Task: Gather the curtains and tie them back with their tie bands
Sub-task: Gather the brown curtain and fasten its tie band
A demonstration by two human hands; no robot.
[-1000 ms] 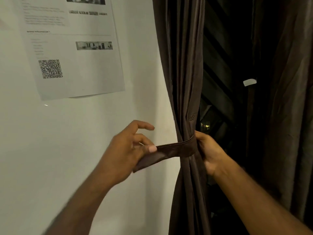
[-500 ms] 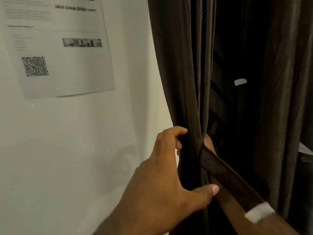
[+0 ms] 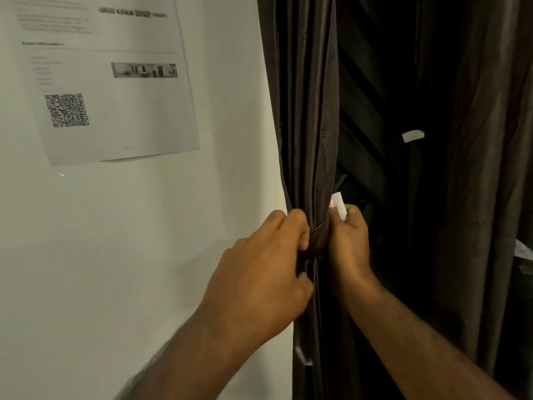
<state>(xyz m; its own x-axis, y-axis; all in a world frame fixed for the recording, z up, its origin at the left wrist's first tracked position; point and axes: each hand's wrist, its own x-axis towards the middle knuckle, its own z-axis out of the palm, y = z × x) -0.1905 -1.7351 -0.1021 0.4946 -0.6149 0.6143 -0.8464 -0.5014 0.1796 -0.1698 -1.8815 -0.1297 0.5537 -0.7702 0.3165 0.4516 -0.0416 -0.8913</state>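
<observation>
A dark brown curtain (image 3: 305, 111) hangs gathered into a narrow bundle beside the white wall. A brown tie band (image 3: 318, 236) is wrapped tight around the bundle at hand height. My left hand (image 3: 259, 272) grips the curtain and the band from the left, fingers curled around them. My right hand (image 3: 347, 241) holds the band's end on the right side, with its white tab (image 3: 339, 205) sticking up between the fingers. A second brown curtain (image 3: 476, 168) hangs loose at the right.
A printed sheet with a QR code (image 3: 101, 79) is stuck to the white wall (image 3: 115, 255) at the upper left. Between the two curtains is a dark window opening with slanted bars (image 3: 372, 116). A small white tab (image 3: 413, 136) shows there.
The band, which trailed down to the lower right half a second ago, is now drawn snug around the bundle. Both hands have closed in on it from either side.
</observation>
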